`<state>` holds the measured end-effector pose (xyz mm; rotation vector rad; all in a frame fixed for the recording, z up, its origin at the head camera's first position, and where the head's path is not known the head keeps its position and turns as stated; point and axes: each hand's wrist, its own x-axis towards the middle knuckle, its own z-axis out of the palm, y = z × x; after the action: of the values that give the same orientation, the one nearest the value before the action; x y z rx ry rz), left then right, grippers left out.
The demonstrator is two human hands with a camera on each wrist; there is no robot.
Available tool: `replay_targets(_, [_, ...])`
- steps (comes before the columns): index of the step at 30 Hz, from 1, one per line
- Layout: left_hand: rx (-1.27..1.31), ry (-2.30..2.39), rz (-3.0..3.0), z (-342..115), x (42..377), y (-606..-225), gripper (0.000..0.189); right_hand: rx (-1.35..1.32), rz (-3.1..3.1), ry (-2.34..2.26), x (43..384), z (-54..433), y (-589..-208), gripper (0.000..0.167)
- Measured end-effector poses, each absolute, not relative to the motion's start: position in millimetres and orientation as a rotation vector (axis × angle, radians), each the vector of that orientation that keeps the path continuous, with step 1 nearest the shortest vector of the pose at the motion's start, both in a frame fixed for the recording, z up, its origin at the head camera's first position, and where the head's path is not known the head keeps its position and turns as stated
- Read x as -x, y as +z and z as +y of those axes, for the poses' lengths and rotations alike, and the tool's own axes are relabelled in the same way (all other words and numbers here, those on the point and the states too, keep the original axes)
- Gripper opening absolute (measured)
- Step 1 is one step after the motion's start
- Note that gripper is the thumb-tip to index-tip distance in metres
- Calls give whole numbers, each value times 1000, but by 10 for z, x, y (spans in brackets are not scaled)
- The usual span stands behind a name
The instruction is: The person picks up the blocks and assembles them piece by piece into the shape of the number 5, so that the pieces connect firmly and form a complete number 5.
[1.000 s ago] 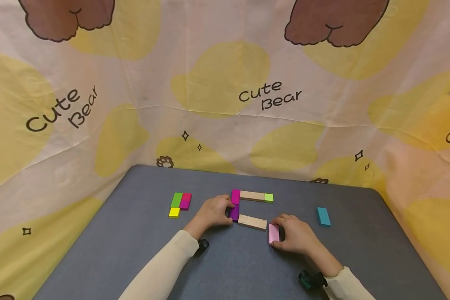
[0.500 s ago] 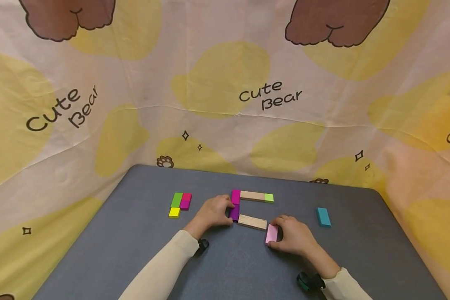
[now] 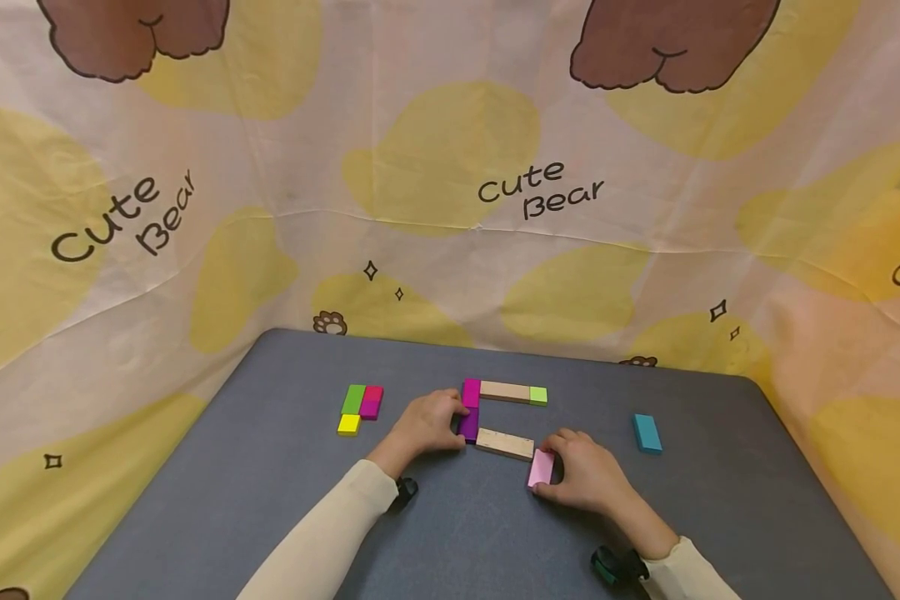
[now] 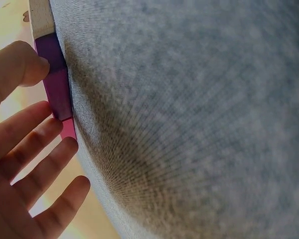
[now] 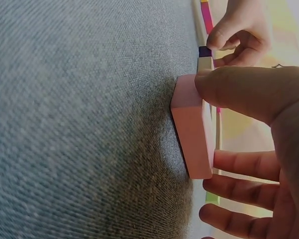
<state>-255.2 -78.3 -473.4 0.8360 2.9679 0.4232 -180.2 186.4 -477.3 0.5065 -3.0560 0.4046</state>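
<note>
In the head view my left hand [image 3: 426,419] holds the dark purple block [image 3: 468,426], its thumb at the near end and fingertips along the far part. The left wrist view shows the thumb on that purple block [image 4: 57,84]. A magenta block [image 3: 471,392] stands end to end beyond it. My right hand [image 3: 587,469] pinches a pink block [image 3: 541,469] between thumb and fingers, close over the cloth. This pink block [image 5: 193,137] slants beside the right end of the near wooden block [image 3: 505,444].
A far wooden block [image 3: 505,392] runs from the magenta block to a light green one [image 3: 538,397]. At left, green [image 3: 353,400], red [image 3: 373,393], magenta [image 3: 370,411] and yellow [image 3: 348,426] blocks lie together. A blue block [image 3: 647,434] lies at right on the grey table [image 3: 450,533].
My right hand has shifted slightly left with the pink block, which has turned a little and now sits against the near wooden block's end. The left hand has stayed in place.
</note>
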Motion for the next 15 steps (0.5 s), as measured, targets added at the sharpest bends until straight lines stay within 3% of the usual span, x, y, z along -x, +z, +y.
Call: replay_targets(15, [-842, 448, 2971, -784, 2563, -4762, 42, -500, -3043, 428, 1782, 1854, -4768, 53])
